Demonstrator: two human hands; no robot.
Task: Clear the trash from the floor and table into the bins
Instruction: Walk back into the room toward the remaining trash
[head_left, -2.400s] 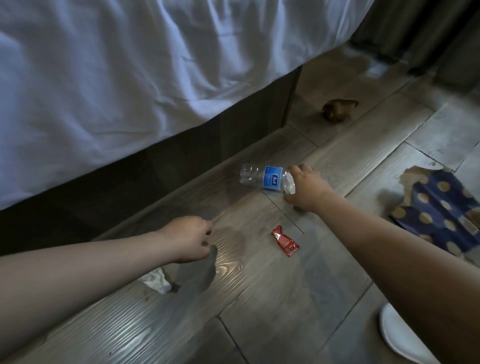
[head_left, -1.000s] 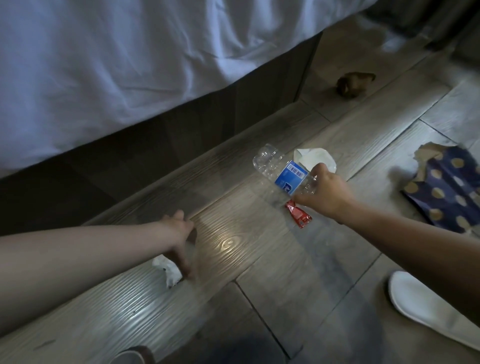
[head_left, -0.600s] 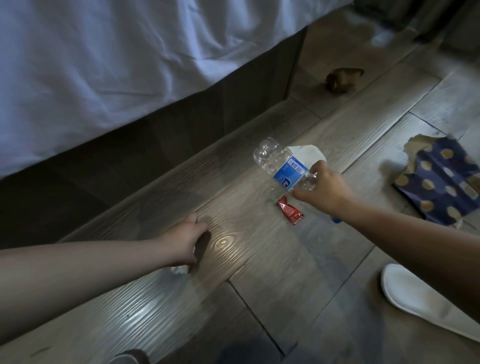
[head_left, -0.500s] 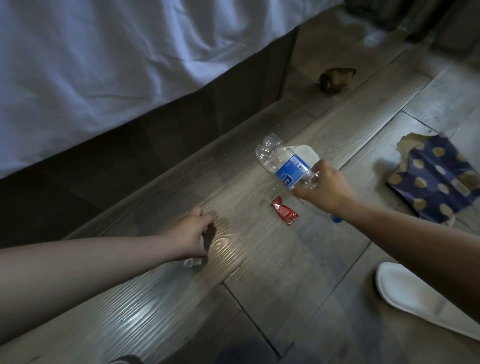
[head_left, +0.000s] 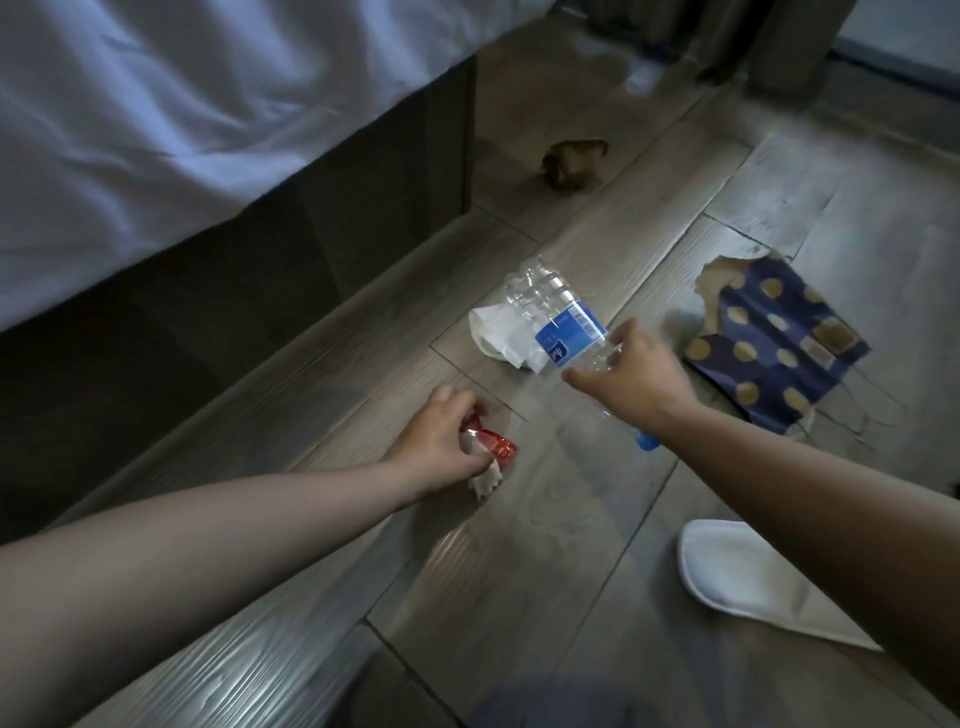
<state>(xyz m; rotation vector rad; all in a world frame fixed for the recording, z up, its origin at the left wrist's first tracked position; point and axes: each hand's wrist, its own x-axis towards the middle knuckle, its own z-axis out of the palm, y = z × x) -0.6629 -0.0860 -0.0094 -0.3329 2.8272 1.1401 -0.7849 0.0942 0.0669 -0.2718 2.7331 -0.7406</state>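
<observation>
left hand (head_left: 440, 442) curled, pinching red wrapper (head_left: 136, 446) — correction below

bottle (head_left: 556, 317) neck: behind right hand (head_left: 634, 379) | red wrapper (head_left: 498, 447): half under left hand (head_left: 436, 441) | far brown lump (head_left: 571, 163): unidentifiable

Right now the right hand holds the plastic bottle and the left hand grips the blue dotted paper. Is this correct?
Not quite. The head view shows the left hand gripping the red wrapper, not the blue dotted paper, which lies on the floor untouched. The right hand does hold the plastic bottle.
</observation>
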